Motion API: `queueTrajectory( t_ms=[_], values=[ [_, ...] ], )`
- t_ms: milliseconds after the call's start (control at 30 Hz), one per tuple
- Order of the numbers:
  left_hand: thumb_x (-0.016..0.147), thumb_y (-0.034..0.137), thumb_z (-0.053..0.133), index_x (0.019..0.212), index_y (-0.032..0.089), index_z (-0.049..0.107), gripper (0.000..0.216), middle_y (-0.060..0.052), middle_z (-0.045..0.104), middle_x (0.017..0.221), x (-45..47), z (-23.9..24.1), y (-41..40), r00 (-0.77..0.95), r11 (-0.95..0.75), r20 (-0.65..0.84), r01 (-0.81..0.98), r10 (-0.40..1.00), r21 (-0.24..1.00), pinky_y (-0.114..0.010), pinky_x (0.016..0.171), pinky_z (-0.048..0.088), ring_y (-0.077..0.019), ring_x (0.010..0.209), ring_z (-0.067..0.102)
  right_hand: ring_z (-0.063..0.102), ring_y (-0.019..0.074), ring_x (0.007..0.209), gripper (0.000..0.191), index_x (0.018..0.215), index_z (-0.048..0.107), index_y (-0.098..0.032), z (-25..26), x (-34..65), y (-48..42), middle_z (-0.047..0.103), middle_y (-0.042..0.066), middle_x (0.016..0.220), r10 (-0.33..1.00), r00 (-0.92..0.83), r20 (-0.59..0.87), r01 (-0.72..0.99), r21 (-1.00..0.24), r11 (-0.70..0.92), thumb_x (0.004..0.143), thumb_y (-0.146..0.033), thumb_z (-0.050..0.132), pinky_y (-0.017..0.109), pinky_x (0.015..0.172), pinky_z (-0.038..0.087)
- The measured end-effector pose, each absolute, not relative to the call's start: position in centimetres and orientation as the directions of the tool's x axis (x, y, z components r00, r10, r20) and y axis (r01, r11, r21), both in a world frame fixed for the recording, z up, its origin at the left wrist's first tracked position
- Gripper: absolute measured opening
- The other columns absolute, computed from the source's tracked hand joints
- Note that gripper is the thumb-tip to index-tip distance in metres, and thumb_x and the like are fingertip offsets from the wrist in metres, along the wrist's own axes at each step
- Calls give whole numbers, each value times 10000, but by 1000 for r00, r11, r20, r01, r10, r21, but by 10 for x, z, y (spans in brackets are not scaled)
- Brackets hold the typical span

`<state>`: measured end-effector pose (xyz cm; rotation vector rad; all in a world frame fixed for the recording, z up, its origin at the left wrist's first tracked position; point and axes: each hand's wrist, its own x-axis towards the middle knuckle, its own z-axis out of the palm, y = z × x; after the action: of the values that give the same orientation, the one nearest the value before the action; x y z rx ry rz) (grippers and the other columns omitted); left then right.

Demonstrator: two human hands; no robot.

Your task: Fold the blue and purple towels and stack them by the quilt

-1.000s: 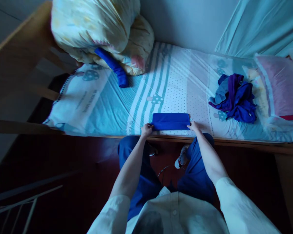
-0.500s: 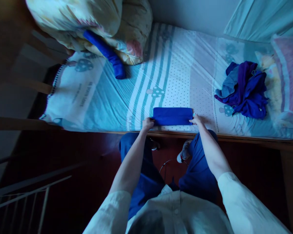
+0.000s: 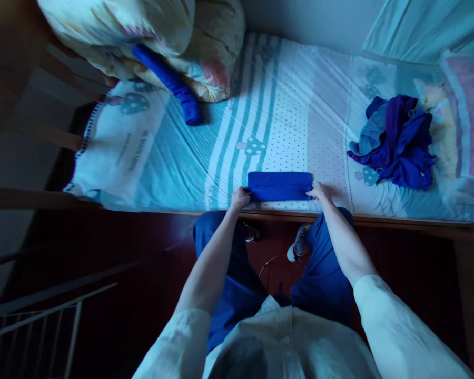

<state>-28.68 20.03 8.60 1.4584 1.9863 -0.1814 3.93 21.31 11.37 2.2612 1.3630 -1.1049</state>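
A dark blue garment (image 3: 279, 185), folded into a flat narrow rectangle, lies near the front edge of the bed. Its exact kind does not show. My left hand (image 3: 241, 198) pinches its left end, fingers closed on the cloth. At the opposite end my right hand (image 3: 318, 192) grips the lower right corner between thumb and fingers. Further back on the left, a rolled blue cloth (image 3: 169, 84) leans against a bulky patterned quilt (image 3: 217, 58). To the right lies a crumpled heap of blue and purple clothes (image 3: 398, 139).
The bed (image 3: 288, 121) has a striped, dotted sheet with mushroom prints and a wooden front rail (image 3: 403, 222). A pink pillow (image 3: 470, 116) lies at the far right. White metal bars (image 3: 73, 337) stand at the lower left. My knees are at the bed's edge.
Both hands keep their hold on the ends of the folded garment, which stays in place on the bed. Only a slight shift of the whole view shows.
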Motion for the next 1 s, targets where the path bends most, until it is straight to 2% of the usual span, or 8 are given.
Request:
queueTrajectory(
  t_ms=[133,233,367,433,533,667,867,1000],
  values=[
    [894,251,561,1217,127,574,346,-175,736,1106,-289,93,194,-117,298,-506,908,854,293,-366,935,497,-305,1113,673,701,216,945,377,1137,671,-137,127,38,207,748,123,985,727,230,-647,903,-138,-407,824,-326,765,265,790,530],
    [896,235,540,1300,131,523,418,-180,726,1102,-290,102,184,-44,183,-389,927,920,327,-416,947,505,-320,1111,664,643,254,1115,403,1238,617,-124,138,32,192,698,168,1168,838,194,-510,947,-126,-296,862,-248,690,321,929,507],
    [899,224,495,1383,109,483,498,-222,589,1387,-282,111,165,139,-67,-164,920,977,386,-471,1086,444,-330,1314,535,558,270,1251,441,1332,573,-118,149,18,167,613,190,1347,938,76,-337,979,-152,-134,894,-104,533,380,1052,449],
    [892,247,501,1416,93,460,548,-217,514,1484,-275,111,156,220,-144,-145,902,965,407,-462,1147,400,-321,1403,455,514,284,1316,502,1390,541,-97,150,10,156,556,205,1440,934,12,-356,988,-141,-67,890,-77,502,407,1087,424],
    [856,223,514,1468,47,407,646,-230,443,1550,-266,107,149,255,-168,-185,906,949,388,-473,1204,335,-329,1482,358,378,319,1454,596,1472,455,-28,143,-1,147,427,244,1559,925,-38,-379,996,-87,6,876,-51,483,482,1173,322],
    [871,116,403,1498,-15,360,642,-263,416,1560,-261,99,153,256,-170,-224,924,940,343,-499,1226,286,-328,1505,322,311,339,1503,603,1485,422,33,131,-10,150,378,282,1572,931,-36,-364,999,-31,26,886,-35,424,554,1208,230],
    [903,54,325,1484,-8,404,590,-287,480,1501,-260,103,166,271,-201,-237,938,933,282,-512,1197,317,-321,1469,396,435,327,1428,549,1446,496,10,134,-18,169,486,294,1491,936,-18,-351,1000,7,21,912,-22,375,544,1162,295],
    [879,33,350,1425,65,512,571,-230,550,1463,-266,120,169,302,-230,-297,939,906,254,-473,1169,353,-303,1391,501,536,328,1320,480,1366,581,-8,152,-19,169,591,301,1381,910,4,-416,1000,27,8,910,-24,430,499,1097,363]
  ],
)
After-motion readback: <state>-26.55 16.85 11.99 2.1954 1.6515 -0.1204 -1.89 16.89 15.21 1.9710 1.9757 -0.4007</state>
